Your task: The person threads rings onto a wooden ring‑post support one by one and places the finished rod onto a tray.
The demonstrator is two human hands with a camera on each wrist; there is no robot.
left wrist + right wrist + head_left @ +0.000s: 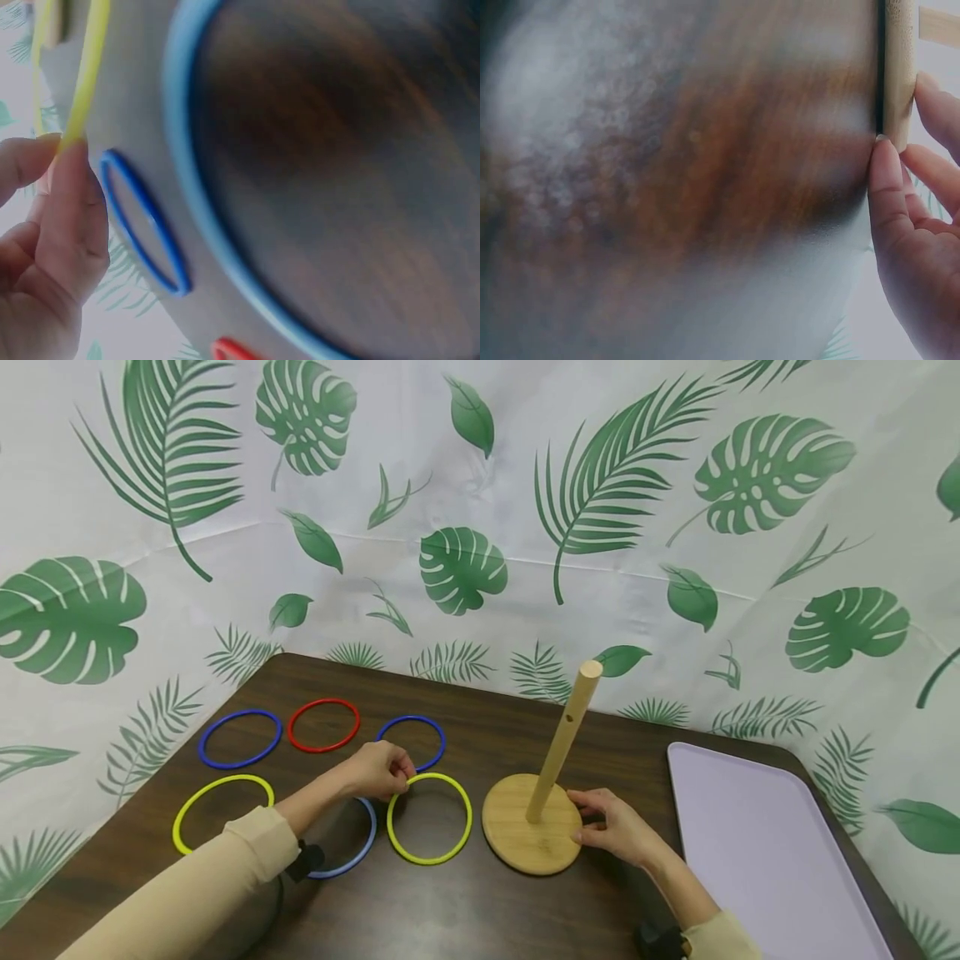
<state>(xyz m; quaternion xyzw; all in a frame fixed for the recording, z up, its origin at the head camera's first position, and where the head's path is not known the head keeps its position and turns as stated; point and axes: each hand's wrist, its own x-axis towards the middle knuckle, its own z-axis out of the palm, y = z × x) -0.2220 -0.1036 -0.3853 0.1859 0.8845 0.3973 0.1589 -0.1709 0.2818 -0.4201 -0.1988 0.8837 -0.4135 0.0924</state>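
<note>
My left hand [381, 770] [56, 225] pinches the upper left edge of a yellow ring [429, 862] [91, 67] between thumb and fingers. Just right of that ring is a round wooden base [517, 843] [898, 75] with an upright wooden rod [562, 747]. My right hand [618, 831] [919, 217] holds the base's right edge with thumb and fingertips. No ring is around the rod. A light blue ring [369, 843] [180, 120] lies beneath my left forearm, which hides part of it.
Behind my left hand lies a dark blue ring [442, 746] [146, 195]. Further left are a red ring [358, 720], another blue ring [242, 713] and a second yellow ring [177, 827]. A pale purple tray [772, 852] occupies the table's right side; a leaf-patterned cloth [495, 635] hangs behind.
</note>
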